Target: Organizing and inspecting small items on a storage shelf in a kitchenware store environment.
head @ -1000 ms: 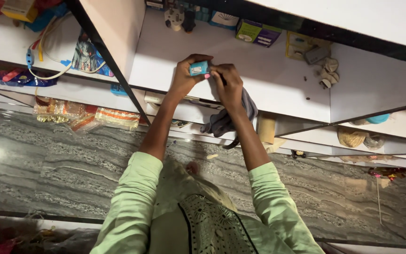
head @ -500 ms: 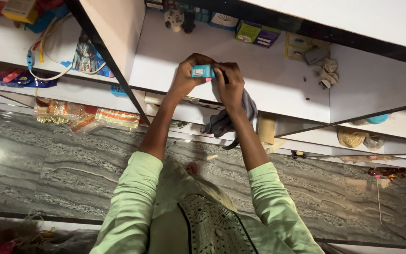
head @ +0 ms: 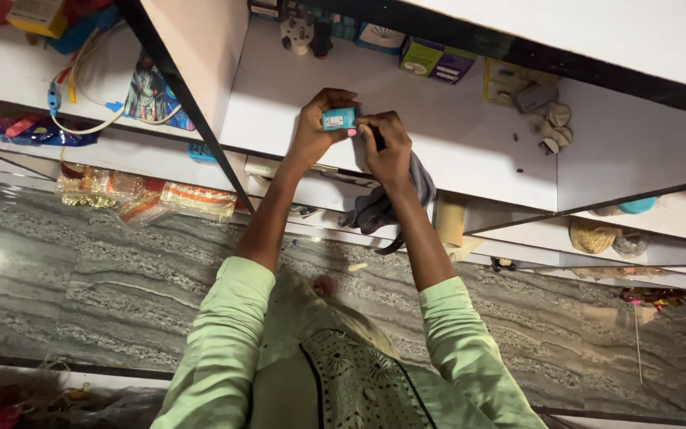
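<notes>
My left hand grips a small teal box over the white shelf. My right hand touches the box's right end with its fingertips and also holds a grey cloth that hangs down below the wrist. Both arms wear light green sleeves.
The shelf holds small boxes at the back, a plug adapter and small bits at the right. A left compartment holds cables and packets. Shiny wrapped packets lie on a lower shelf. Grey marble floor is below.
Both hands with the teal box have shifted very slightly; otherwise nothing visibly differs.
</notes>
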